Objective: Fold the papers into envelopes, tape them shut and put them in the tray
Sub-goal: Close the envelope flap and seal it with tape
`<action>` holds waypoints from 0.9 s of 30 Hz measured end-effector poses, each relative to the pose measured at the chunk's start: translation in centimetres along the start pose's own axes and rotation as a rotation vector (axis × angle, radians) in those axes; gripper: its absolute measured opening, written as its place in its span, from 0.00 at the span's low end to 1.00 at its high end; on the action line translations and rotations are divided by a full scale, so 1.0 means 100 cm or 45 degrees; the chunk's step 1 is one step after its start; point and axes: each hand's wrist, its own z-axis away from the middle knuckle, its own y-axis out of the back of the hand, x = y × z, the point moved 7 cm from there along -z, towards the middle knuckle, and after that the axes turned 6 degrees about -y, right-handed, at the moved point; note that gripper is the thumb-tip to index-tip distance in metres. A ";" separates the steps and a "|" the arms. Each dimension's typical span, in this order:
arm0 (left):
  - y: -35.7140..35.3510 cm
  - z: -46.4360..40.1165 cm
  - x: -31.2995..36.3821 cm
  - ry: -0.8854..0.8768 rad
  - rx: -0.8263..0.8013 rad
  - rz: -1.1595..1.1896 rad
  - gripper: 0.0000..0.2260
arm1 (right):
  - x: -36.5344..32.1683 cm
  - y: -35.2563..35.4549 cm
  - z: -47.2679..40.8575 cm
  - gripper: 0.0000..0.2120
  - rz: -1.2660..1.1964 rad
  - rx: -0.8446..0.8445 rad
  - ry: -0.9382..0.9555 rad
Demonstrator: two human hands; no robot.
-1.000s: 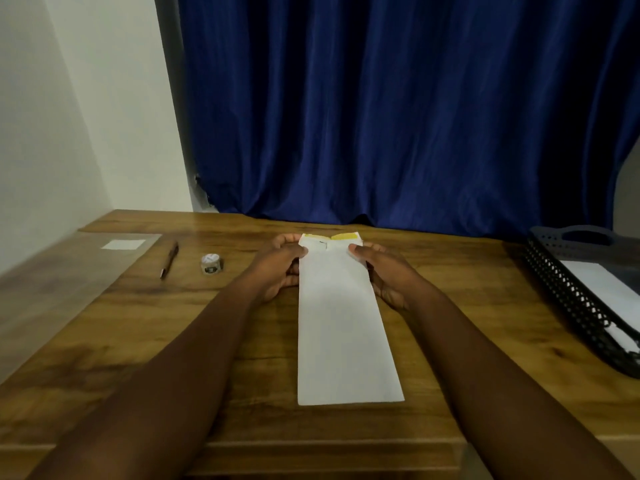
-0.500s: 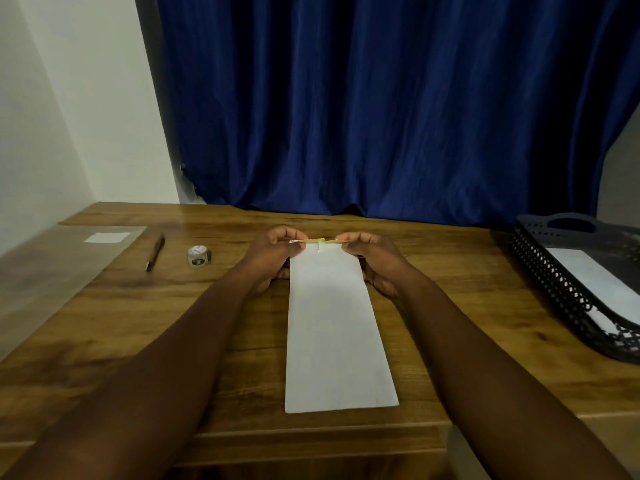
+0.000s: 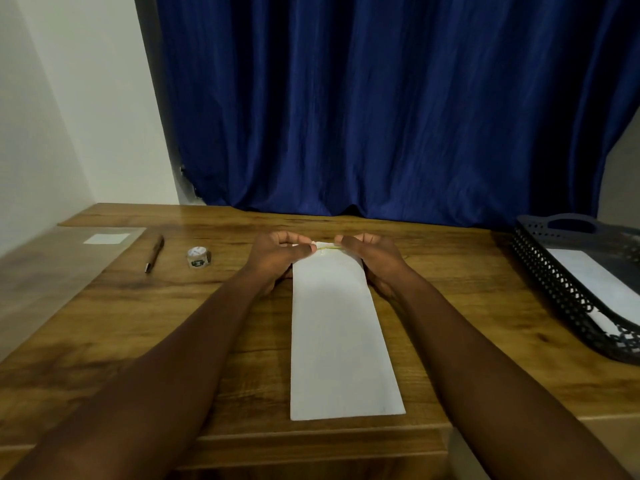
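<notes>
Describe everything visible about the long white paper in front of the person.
The paper is a long, narrow white strip, apparently already folded lengthwise, lying flat on the wooden table and running away from the person. Its near end sits close to the table's front edge. At the far end a short flap with a yellowish edge is lifted; the left hand and right hand pinch it at either corner.

You sit at a desk in what looks like a home room or small office. The wood-grain surface (image 3: 138,306) stands against a plain white wall (image 3: 86,98) and a heavy navy curtain (image 3: 381,116). A pen (image 3: 154,253), a small tape roll (image 3: 198,257) and a black perforated paper tray (image 3: 554,282) point to paperwork.
</notes>
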 end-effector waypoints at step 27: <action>-0.009 0.001 -0.003 0.000 0.000 -0.061 0.06 | -0.006 0.005 0.001 0.12 0.035 -0.011 0.033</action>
